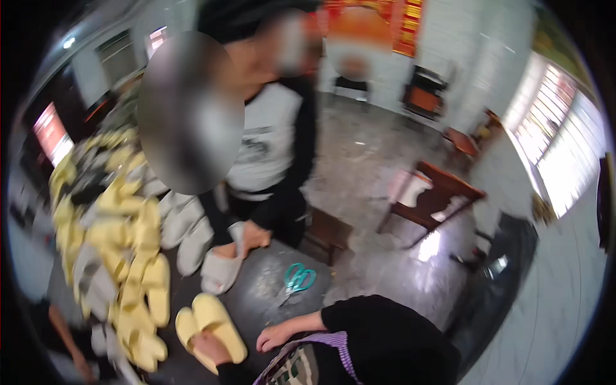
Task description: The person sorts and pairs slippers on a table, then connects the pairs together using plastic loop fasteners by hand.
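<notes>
A pair of pale yellow slippers [226, 330] lies at the near edge of the dark table [256, 298]. My left hand [210, 347] is at the left slipper of the pair, its fingers partly hidden in the slipper's opening. To the right of the pair, my right hand [274, 337] rests by the table edge with loosely bent fingers and nothing visible in it. Teal-handled scissors [298, 281] lie beyond my right hand. Across the table a person in black and white has a hand [258, 235] beside a light grey slipper [221, 271].
Yellow slippers [157, 298] and grey slippers [192, 247] are heaped along the left side of the table. Another person's arm [64, 337] shows at the lower left. A wooden stool [327, 234] and a wooden chair [433, 196] stand on the tiled floor to the right.
</notes>
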`<move>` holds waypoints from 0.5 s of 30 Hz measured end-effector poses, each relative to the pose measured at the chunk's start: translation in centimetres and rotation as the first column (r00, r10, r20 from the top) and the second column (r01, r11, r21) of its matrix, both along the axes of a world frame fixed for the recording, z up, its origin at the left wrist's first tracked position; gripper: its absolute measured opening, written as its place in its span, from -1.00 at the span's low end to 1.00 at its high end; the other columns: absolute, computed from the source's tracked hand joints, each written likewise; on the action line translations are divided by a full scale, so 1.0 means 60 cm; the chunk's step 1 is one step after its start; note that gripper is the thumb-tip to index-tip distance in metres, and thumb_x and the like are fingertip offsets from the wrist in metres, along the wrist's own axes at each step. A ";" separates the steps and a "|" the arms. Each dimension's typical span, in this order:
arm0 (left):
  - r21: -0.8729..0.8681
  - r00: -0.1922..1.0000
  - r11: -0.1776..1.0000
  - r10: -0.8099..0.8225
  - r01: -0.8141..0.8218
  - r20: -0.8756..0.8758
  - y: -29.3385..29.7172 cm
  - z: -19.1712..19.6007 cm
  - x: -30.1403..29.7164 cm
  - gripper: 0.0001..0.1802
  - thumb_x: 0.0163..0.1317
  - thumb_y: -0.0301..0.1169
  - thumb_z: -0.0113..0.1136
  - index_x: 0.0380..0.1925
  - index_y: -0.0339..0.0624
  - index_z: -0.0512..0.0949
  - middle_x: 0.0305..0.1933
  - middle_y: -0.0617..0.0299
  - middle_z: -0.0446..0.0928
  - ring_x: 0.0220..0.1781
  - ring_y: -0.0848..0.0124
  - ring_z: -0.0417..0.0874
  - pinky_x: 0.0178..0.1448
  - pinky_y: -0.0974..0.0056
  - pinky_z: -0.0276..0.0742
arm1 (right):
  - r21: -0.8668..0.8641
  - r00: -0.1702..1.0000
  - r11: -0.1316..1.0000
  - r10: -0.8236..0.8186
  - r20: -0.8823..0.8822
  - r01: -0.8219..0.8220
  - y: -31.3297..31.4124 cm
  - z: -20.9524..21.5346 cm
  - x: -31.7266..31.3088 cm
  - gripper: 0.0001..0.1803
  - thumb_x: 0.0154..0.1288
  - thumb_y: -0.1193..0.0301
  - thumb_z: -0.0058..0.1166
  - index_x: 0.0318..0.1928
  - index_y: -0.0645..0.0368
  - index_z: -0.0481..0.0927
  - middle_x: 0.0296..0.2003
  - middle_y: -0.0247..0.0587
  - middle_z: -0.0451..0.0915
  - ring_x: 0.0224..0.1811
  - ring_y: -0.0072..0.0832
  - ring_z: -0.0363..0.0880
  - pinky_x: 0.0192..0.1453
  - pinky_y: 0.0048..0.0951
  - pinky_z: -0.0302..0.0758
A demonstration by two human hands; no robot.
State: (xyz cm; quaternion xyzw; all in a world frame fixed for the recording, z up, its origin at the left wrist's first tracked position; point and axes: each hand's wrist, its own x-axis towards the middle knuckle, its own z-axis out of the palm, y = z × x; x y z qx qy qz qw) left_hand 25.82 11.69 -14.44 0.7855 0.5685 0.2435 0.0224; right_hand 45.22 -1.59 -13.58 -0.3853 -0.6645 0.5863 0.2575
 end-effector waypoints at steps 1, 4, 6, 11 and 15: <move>0.082 0.993 0.996 -0.017 0.026 -0.117 -0.009 0.028 0.001 -0.80 0.16 -0.46 0.01 -0.49 -0.44 0.46 -0.34 -0.13 0.44 -0.29 -0.05 0.49 -0.25 0.00 0.36 | 0.088 0.999 0.996 -0.008 -0.047 0.012 0.005 -0.027 -0.015 -0.65 0.15 0.33 -0.01 -0.10 0.28 0.56 -0.29 -0.09 0.63 -0.26 -0.40 0.58 -0.13 -0.38 0.48; 0.037 0.966 0.970 0.242 -0.239 -0.088 0.007 -0.027 -0.033 -0.77 0.25 -0.43 -0.04 -0.23 -0.35 0.54 -0.19 -0.06 0.54 -0.19 0.06 0.53 -0.23 -0.05 0.43 | 0.140 0.999 0.989 -0.039 -0.025 0.042 0.017 -0.048 -0.038 -0.69 0.11 0.37 -0.04 -0.17 0.27 0.58 -0.37 -0.08 0.63 -0.34 -0.39 0.58 -0.20 -0.34 0.48; 0.076 0.798 0.996 0.001 0.056 -0.602 0.019 -0.042 -0.049 -0.80 0.22 -0.47 -0.04 -0.44 -0.31 0.57 -0.38 0.03 0.54 -0.30 0.19 0.52 -0.33 0.07 0.37 | 0.162 0.985 0.972 -0.164 -0.054 0.171 -0.001 -0.023 -0.018 -0.68 0.11 0.37 -0.04 -0.16 0.28 0.58 -0.38 -0.09 0.63 -0.35 -0.39 0.57 -0.21 -0.34 0.48; 0.030 0.985 0.999 0.019 -0.014 -0.173 0.021 -0.039 -0.027 -0.74 0.26 -0.40 -0.08 -0.49 -0.25 0.57 -0.45 0.10 0.53 -0.33 0.27 0.53 -0.29 0.13 0.36 | 0.115 0.908 0.903 -0.401 -0.122 0.415 -0.058 0.033 0.045 -0.68 0.12 0.38 -0.04 -0.15 0.30 0.56 -0.37 -0.10 0.63 -0.35 -0.38 0.57 -0.22 -0.32 0.48; 0.218 0.832 0.975 0.161 -0.049 -0.532 0.074 -0.135 -0.091 -0.73 0.24 -0.36 -0.05 -0.54 -0.24 0.54 -0.45 0.11 0.52 -0.34 0.25 0.52 -0.28 0.14 0.35 | 0.069 0.892 0.895 -0.429 -0.142 0.441 -0.050 0.019 0.061 -0.69 0.17 0.38 -0.04 -0.13 0.31 0.55 -0.31 -0.10 0.63 -0.29 -0.38 0.58 -0.16 -0.34 0.48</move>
